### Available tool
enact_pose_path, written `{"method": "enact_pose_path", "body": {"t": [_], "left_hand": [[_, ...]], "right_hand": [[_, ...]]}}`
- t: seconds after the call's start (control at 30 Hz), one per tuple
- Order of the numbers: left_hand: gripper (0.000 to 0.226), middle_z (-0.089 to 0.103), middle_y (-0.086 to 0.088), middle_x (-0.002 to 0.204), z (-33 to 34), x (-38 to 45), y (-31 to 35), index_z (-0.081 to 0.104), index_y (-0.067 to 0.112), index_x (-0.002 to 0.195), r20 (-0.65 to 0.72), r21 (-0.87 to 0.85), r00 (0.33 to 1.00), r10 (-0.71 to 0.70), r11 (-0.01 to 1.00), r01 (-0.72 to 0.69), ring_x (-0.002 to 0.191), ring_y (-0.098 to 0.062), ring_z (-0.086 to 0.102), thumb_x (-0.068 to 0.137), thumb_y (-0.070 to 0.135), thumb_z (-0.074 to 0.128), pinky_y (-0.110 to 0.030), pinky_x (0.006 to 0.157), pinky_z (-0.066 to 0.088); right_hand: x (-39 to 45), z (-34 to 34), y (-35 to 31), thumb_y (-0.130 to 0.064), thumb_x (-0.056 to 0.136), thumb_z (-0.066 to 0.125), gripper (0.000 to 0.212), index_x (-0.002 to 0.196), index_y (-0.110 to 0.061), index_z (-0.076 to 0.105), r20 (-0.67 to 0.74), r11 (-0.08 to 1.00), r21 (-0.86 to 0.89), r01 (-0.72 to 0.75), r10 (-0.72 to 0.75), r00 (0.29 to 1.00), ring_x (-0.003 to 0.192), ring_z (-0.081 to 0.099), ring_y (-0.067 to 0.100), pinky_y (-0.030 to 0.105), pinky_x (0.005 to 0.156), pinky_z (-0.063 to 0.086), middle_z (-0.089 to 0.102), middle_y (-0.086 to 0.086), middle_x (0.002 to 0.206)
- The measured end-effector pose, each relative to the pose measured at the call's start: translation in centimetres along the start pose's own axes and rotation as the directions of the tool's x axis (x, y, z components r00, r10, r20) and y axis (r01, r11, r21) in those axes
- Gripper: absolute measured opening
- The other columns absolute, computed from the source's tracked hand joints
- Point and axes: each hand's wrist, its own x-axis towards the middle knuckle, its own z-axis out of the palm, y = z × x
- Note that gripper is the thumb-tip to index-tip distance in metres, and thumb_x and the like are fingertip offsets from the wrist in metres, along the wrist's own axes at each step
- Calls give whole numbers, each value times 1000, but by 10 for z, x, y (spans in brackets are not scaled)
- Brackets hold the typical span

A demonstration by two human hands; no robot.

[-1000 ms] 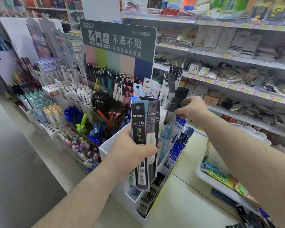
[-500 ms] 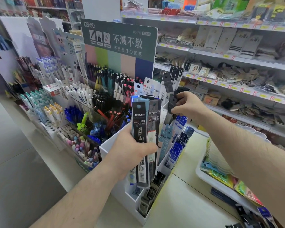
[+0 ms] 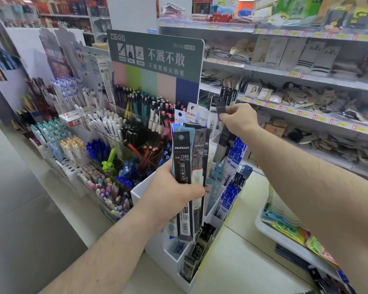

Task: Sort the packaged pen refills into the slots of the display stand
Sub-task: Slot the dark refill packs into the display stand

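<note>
My left hand grips a bundle of packaged pen refills, black and pale blue, upright in front of the white display stand. My right hand pinches the top of a single black refill pack above the stand's back right slots. The pack's lower part hangs down behind my hand toward the dark packs there. Blue refill packs and black ones fill the stand's right and front slots.
A pen display with a green sign stands behind the stand, full of upright pens. Shelves of socks and small goods run along the right. A white tray with coloured packets sits low right.
My right hand has risen from the stand's back slots, lifting one black refill pack upward. The left hand keeps its bundle still.
</note>
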Motion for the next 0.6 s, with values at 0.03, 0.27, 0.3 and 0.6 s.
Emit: {"method": "enact_pose_path", "body": {"t": [0.03,0.27,0.3,0.6], "left_hand": [[33,76,3,87,-2,0,-1,70,35,87,-11,0,1000,-6,1000,6,81,-14,74,60,18,75,-27,66,59],[33,76,3,88,-2,-1,-2,69,32,90,5,-16,1000,-8,1000,8,81,-13,74,60,18,76,-23,64,58],[33,76,5,87,-1,-1,-1,69,34,88,13,-21,1000,-3,1000,4,80,-11,73,60,18,76,-19,62,56],[32,76,2,85,-1,-2,-2,69,29,88,1,-53,1000,-19,998,19,78,-13,73,60,16,75,-20,60,56]], "right_hand": [[1,-2,2,-27,91,67,11,93,-18,72,-19,999,43,-26,27,999,87,63,17,29,72,52,70,2,98],[-6,-14,21,-24,89,69,13,98,-14,71,26,983,74,-165,164,986,85,63,16,28,71,51,69,3,100],[-8,-15,21,-25,87,69,8,86,-17,69,29,986,57,-156,155,988,78,59,10,23,64,46,66,-1,92],[-40,-25,27,-14,77,63,6,78,-18,68,53,999,43,22,-24,998,79,62,14,29,65,50,68,0,81]]}}
